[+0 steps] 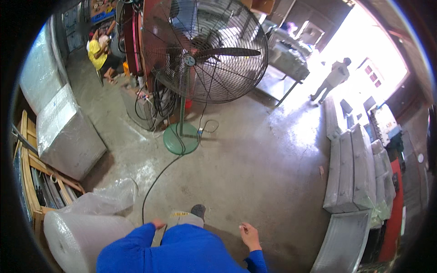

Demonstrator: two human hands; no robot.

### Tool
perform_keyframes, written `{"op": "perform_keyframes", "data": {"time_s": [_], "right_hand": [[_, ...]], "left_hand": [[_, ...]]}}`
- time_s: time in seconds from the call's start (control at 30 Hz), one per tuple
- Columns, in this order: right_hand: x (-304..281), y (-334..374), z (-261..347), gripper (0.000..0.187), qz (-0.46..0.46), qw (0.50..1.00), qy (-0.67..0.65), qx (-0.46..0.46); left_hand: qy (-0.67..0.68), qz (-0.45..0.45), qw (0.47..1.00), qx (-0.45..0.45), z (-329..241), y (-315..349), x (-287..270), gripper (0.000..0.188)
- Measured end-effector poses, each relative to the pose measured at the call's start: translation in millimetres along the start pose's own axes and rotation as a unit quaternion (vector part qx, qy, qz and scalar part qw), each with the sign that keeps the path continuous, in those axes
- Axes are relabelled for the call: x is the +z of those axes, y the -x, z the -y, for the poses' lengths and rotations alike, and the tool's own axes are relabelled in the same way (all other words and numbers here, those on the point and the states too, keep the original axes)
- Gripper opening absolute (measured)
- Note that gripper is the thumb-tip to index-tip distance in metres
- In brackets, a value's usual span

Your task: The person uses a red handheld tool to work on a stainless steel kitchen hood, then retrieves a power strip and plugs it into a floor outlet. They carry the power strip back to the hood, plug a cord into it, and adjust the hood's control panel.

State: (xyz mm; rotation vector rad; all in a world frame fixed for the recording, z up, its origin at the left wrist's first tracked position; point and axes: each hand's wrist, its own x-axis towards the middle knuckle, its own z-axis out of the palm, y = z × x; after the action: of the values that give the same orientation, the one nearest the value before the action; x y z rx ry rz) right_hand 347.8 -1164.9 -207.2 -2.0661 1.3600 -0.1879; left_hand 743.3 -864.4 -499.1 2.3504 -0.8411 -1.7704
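Observation:
My left hand (158,223) shows at the end of a blue sleeve, low and near my body. It is small and blurred, and its fingers are hard to make out. Beside it on the left lies a big roll of bubble wrap (86,234) with a loose sheet spread behind it. My right hand (249,235) hangs over the bare floor, its fingers loosely curled inward and no object visible in them. One dark shoe (198,210) points forward below me.
Ahead stands a large fan (205,50) on a green round base (175,139), its black cable (154,182) crossing the floor. Wrapped grey panels (346,173) line the right. A wrapped block (70,136) and wood strips (34,168) stand left. Two people (336,75) (97,52) are farther off.

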Motion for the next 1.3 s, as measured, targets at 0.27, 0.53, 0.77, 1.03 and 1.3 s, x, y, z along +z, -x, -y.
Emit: {"op": "perform_keyframes", "data": {"time_s": [0.27,0.53,0.77,1.03,1.3], "right_hand": [[55.6,-34.5,-248.1,0.063,-0.053,0.974,-0.049,0.213],[-22.5,-299.7,-370.2,0.061,0.082,0.941,0.151,0.291],[-198.2,-786.6,-278.5,0.033,0.084,0.98,0.163,0.077],[-213.5,-1135.9,-106.7,0.026,0.031,0.997,-0.006,-0.066],[-102.7,-1221.1,101.1,0.035,0.201,0.969,-0.044,-0.134]], "left_hand": [[0.131,-0.13,0.964,0.189,-370.8,-106.8,-210.2,0.063],[0.057,-0.161,0.982,0.074,-510.2,-198.2,-308.8,0.048],[0.224,-0.157,0.961,-0.045,-580.6,-203.2,-281.5,0.046],[0.516,-0.328,0.77,-0.179,-678.3,-300.5,-320.1,0.035],[0.512,-0.422,0.737,-0.128,-767.0,-343.3,-441.0,0.044]]}}
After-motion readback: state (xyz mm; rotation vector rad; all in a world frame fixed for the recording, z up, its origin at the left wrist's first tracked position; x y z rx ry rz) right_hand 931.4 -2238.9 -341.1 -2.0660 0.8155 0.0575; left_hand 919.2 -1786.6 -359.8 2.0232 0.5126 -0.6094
